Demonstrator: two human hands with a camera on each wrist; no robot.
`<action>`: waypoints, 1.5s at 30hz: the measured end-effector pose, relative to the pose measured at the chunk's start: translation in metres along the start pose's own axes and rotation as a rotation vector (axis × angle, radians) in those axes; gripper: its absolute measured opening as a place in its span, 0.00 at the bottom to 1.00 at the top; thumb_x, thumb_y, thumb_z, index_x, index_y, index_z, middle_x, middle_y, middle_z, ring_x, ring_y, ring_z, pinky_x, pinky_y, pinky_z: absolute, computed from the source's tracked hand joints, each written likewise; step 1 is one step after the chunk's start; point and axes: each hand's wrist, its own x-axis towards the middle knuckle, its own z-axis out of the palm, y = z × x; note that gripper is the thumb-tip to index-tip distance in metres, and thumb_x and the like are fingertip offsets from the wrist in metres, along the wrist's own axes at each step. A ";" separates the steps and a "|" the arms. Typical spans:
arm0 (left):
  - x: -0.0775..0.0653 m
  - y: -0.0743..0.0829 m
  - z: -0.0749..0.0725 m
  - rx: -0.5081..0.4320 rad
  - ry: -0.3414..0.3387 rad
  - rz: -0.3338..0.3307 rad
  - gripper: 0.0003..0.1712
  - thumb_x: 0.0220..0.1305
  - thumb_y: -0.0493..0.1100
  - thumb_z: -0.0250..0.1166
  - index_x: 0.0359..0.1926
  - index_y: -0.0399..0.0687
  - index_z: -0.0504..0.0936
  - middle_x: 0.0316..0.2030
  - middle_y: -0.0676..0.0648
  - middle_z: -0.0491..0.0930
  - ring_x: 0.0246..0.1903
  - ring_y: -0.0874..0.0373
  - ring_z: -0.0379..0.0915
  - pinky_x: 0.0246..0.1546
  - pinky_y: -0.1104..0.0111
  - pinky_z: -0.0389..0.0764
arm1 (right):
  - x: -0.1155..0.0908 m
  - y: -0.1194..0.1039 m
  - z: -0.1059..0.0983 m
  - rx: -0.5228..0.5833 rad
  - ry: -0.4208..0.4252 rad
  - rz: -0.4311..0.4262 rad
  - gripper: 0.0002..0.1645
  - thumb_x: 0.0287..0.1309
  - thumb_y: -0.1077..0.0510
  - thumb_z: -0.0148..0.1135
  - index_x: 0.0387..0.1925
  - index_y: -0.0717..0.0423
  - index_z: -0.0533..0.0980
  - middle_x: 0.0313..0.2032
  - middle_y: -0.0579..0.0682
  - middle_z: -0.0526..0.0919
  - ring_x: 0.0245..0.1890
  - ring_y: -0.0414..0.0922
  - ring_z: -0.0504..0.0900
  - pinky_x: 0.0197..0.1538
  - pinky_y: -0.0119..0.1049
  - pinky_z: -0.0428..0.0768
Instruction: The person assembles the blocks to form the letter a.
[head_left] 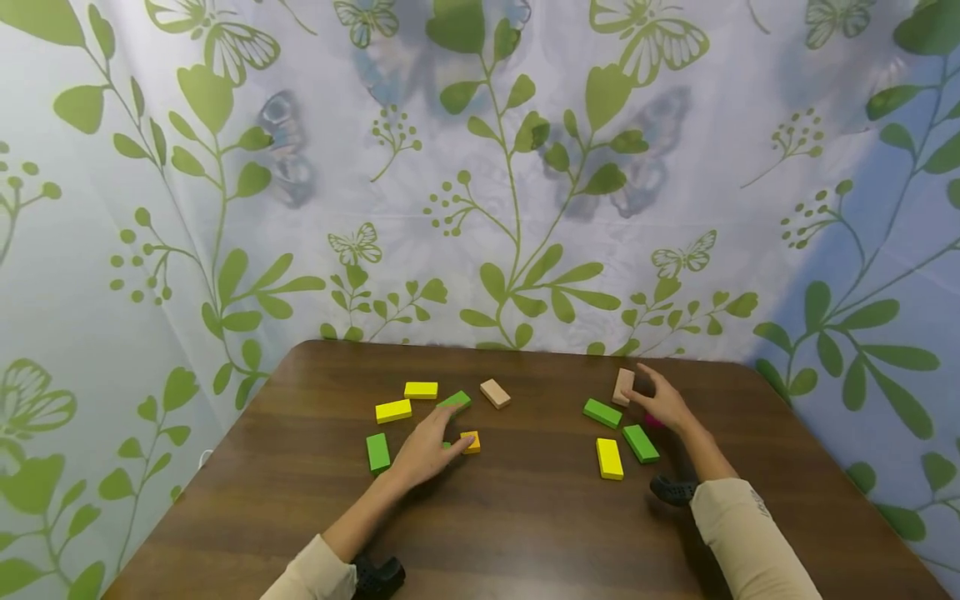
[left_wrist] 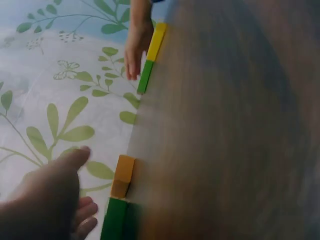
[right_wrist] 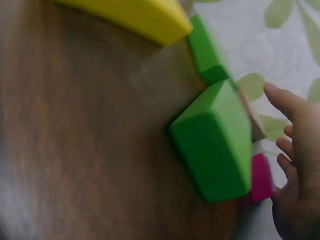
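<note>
In the head view my left hand (head_left: 423, 450) spreads its thumb and fingers above the table. Its thumb tip overlaps an orange block (head_left: 472, 442), and its fingertips are by a green block (head_left: 455, 402). Another green piece is mostly hidden beneath this hand. On the right side, my right hand (head_left: 665, 406) reaches beside a tan wooden block (head_left: 624, 387), thumb and fingers apart with nothing between them. A magenta block (right_wrist: 261, 177) lies under that hand, largely covered in the head view. A green block (right_wrist: 215, 145) stands large in the right wrist view.
Left of the left hand lie two yellow blocks (head_left: 393, 411) and a green block (head_left: 378, 452). A second tan block (head_left: 495, 393) lies near the middle. Nearer the right hand are green blocks (head_left: 641, 443) and a yellow block (head_left: 610, 459). A patterned curtain (head_left: 480, 275) hangs behind the brown table (head_left: 525, 533).
</note>
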 end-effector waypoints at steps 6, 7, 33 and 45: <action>-0.005 -0.006 0.010 0.102 -0.107 0.052 0.37 0.61 0.60 0.59 0.64 0.42 0.66 0.60 0.44 0.68 0.57 0.50 0.66 0.52 0.57 0.72 | 0.001 0.013 0.008 -0.065 -0.059 -0.001 0.54 0.57 0.40 0.58 0.70 0.66 0.44 0.66 0.73 0.47 0.63 0.70 0.48 0.57 0.67 0.52; -0.006 -0.007 0.010 0.117 -0.110 0.065 0.36 0.61 0.59 0.59 0.63 0.42 0.66 0.59 0.44 0.69 0.56 0.50 0.67 0.52 0.57 0.72 | 0.002 0.014 0.008 -0.072 -0.065 -0.004 0.55 0.56 0.39 0.58 0.70 0.66 0.43 0.66 0.73 0.46 0.63 0.71 0.48 0.57 0.67 0.52; 0.002 -0.011 0.007 -0.040 0.014 0.058 0.19 0.53 0.41 0.70 0.47 0.42 0.81 0.44 0.47 0.80 0.46 0.53 0.76 0.46 0.61 0.76 | 0.000 0.009 0.000 -0.032 -0.011 -0.008 0.60 0.47 0.39 0.67 0.69 0.65 0.48 0.66 0.72 0.47 0.63 0.70 0.49 0.57 0.67 0.54; 0.009 0.033 0.018 -0.152 0.061 0.120 0.19 0.49 0.42 0.72 0.45 0.44 0.83 0.41 0.50 0.82 0.44 0.58 0.77 0.45 0.65 0.76 | -0.013 -0.072 0.032 0.082 0.073 -0.197 0.58 0.45 0.41 0.70 0.69 0.61 0.52 0.66 0.63 0.53 0.62 0.65 0.57 0.57 0.60 0.62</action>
